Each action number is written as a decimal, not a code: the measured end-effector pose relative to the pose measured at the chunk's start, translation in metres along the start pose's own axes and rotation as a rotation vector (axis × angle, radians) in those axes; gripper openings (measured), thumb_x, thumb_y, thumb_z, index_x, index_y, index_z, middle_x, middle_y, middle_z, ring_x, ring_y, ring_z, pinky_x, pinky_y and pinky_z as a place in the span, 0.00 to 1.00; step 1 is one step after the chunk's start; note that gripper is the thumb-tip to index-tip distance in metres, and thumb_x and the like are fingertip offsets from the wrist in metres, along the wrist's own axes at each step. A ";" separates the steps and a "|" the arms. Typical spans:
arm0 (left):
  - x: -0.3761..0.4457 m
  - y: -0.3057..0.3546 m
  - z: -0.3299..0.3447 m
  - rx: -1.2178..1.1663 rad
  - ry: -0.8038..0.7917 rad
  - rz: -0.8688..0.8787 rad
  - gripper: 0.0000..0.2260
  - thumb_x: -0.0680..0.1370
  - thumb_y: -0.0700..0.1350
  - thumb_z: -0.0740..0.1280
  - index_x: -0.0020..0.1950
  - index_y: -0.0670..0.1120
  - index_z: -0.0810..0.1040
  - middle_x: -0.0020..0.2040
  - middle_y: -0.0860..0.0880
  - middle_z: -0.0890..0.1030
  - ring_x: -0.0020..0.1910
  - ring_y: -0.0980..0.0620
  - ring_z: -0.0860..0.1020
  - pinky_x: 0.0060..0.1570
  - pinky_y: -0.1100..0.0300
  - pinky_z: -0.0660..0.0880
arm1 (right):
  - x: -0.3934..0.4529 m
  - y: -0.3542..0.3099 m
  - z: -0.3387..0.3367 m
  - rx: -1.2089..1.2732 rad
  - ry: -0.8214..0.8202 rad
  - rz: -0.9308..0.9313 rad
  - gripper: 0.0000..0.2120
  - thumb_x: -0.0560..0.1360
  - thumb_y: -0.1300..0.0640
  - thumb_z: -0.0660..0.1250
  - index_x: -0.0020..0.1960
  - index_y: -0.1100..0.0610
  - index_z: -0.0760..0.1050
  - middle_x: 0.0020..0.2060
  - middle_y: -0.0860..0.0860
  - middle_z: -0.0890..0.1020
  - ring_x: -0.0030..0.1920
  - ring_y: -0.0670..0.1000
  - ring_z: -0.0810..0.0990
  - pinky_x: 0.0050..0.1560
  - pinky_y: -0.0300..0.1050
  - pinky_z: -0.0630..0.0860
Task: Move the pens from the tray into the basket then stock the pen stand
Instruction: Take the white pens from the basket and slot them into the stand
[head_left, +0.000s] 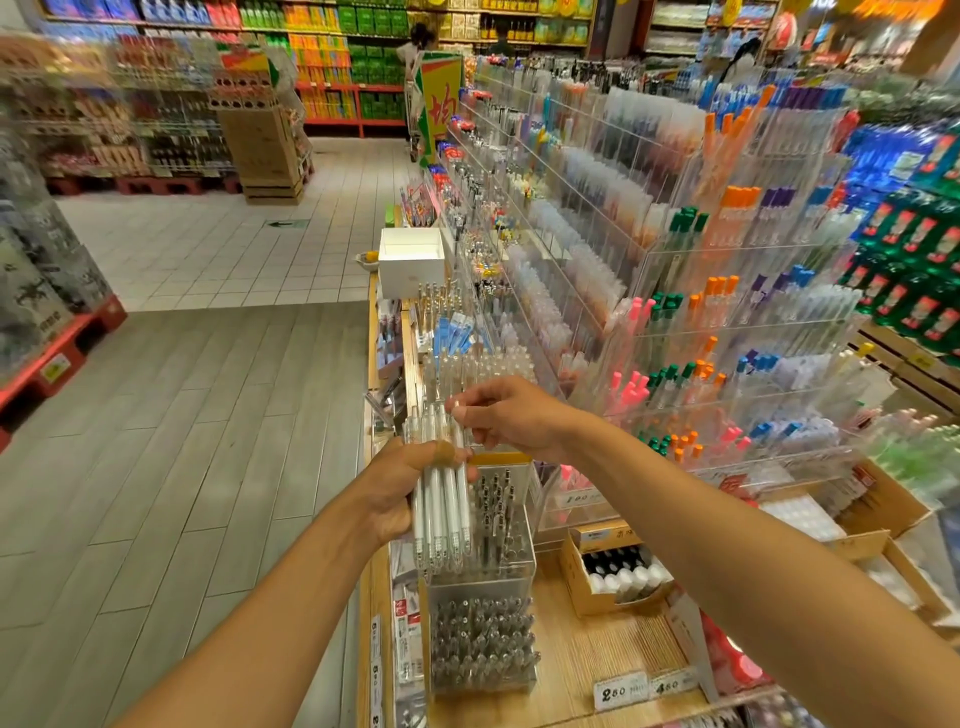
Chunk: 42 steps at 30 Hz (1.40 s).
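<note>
The left hand (402, 483) is wrapped around a bundle of white pens (441, 488), held upright over the clear acrylic pen stand (483, 582) at the shelf edge. Just right, the right hand (511, 415) pinches the top of one pen between thumb and fingers. The pens look light, stiff and smooth, so I judge mid-barrel the safest hold. No tray or basket shows; the stocked racks further right are blurred.

pens (441, 499): glossy clear-white plastic | pen stand (519, 571): clear glossy acrylic | shelf (597, 660): matt wood
</note>
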<state>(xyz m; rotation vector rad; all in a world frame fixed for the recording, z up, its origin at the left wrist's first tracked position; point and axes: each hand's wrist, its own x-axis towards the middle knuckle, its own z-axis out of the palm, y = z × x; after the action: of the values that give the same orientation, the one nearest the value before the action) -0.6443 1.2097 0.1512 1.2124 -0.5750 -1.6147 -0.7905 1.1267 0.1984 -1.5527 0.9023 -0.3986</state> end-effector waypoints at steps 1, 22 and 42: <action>-0.001 0.000 0.000 -0.012 0.002 0.005 0.03 0.72 0.31 0.68 0.46 0.34 0.80 0.36 0.38 0.82 0.33 0.46 0.83 0.29 0.58 0.79 | 0.000 0.000 0.000 0.043 -0.015 0.014 0.09 0.78 0.63 0.66 0.55 0.68 0.75 0.38 0.53 0.76 0.36 0.48 0.74 0.39 0.42 0.74; 0.002 -0.003 -0.029 -0.206 0.080 -0.105 0.11 0.62 0.36 0.73 0.42 0.37 0.80 0.32 0.41 0.80 0.28 0.49 0.80 0.28 0.57 0.80 | 0.011 -0.021 -0.033 -0.178 0.462 -0.417 0.02 0.78 0.62 0.66 0.49 0.58 0.73 0.39 0.55 0.82 0.35 0.48 0.80 0.37 0.40 0.79; 0.010 0.004 -0.031 -0.211 0.080 -0.119 0.01 0.75 0.34 0.67 0.45 0.37 0.78 0.32 0.42 0.78 0.27 0.50 0.79 0.29 0.59 0.80 | 0.040 -0.031 -0.007 -1.122 0.366 -0.251 0.10 0.76 0.53 0.70 0.52 0.59 0.82 0.51 0.53 0.74 0.50 0.57 0.77 0.54 0.52 0.76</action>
<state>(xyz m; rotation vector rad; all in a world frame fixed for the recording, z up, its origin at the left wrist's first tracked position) -0.6150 1.2051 0.1383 1.1645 -0.2780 -1.6723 -0.7600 1.0912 0.2198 -2.6957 1.3262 -0.3728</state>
